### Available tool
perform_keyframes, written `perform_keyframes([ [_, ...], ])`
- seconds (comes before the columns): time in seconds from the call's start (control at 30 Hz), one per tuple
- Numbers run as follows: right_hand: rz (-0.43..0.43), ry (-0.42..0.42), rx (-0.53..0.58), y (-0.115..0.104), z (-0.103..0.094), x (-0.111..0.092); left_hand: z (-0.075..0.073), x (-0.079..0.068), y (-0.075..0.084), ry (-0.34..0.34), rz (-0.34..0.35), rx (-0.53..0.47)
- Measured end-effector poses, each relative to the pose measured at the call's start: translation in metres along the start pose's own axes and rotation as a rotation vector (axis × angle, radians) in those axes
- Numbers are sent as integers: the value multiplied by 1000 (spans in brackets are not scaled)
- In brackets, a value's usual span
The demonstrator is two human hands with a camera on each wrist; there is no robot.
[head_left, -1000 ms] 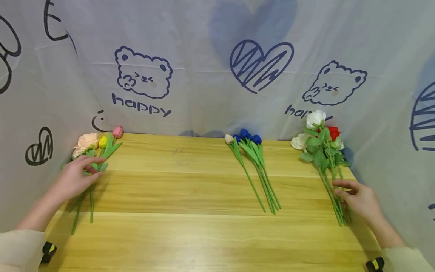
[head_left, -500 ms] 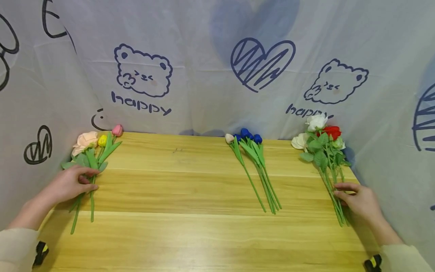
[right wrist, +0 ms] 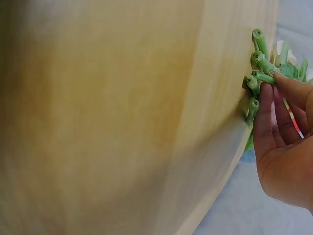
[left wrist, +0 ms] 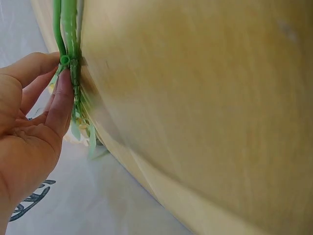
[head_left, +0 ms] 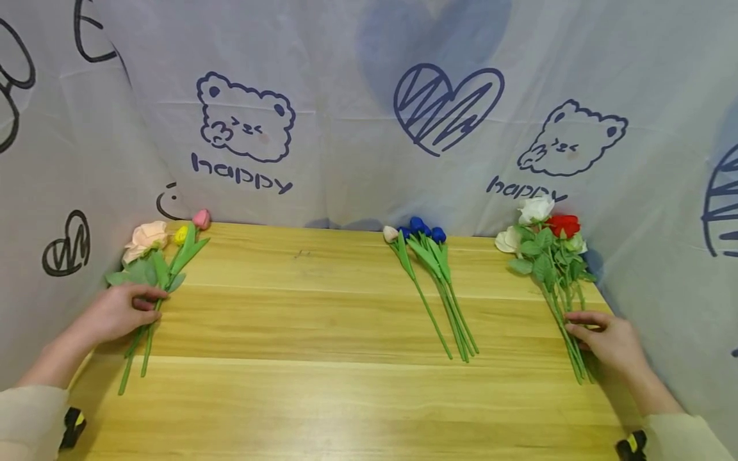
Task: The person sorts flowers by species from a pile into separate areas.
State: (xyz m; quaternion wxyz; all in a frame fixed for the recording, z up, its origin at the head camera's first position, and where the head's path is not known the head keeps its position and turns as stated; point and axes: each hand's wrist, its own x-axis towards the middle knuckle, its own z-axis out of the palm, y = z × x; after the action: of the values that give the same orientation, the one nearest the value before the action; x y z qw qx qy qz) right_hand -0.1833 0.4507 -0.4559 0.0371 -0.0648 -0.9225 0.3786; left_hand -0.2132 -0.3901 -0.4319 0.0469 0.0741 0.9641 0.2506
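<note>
At the left, my left hand [head_left: 123,312] pinches a green tulip stem [left wrist: 64,60] between thumb and fingers. Its bunch has a peach rose [head_left: 145,239], a yellow tulip [head_left: 181,235] and a pink tulip [head_left: 201,219]. On the right side, my right hand [head_left: 611,339] pinches a rose stem [right wrist: 264,77] among several cut stems. Above that hand lie a red rose [head_left: 563,225], a white rose [head_left: 536,209] and a cream rose [head_left: 508,241] with leaves. Which bloom belongs to the pinched rose stem I cannot tell.
Between the hands, blue tulips [head_left: 417,225] and a pale tulip [head_left: 390,234] lie with stems toward me on the wooden table [head_left: 259,384]. A printed cloth [head_left: 340,153] rises behind the table and along both sides.
My left hand has come down from the leaves to the stems and pinches there; a tulip stem's lower end has swung left, the yellow bloom slightly right. The red rose has turned more into view.
</note>
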Motion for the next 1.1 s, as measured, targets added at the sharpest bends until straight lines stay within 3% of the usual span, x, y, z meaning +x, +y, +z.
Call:
perform_keyframes([
  [0.87, 39, -39, 104, 5, -1, 4, 0, -8, -5, 63, -46, -59],
  [1.1, 38, -33, 122, 7, -2, 3, -2, -13, -3, 81, -88, -107],
])
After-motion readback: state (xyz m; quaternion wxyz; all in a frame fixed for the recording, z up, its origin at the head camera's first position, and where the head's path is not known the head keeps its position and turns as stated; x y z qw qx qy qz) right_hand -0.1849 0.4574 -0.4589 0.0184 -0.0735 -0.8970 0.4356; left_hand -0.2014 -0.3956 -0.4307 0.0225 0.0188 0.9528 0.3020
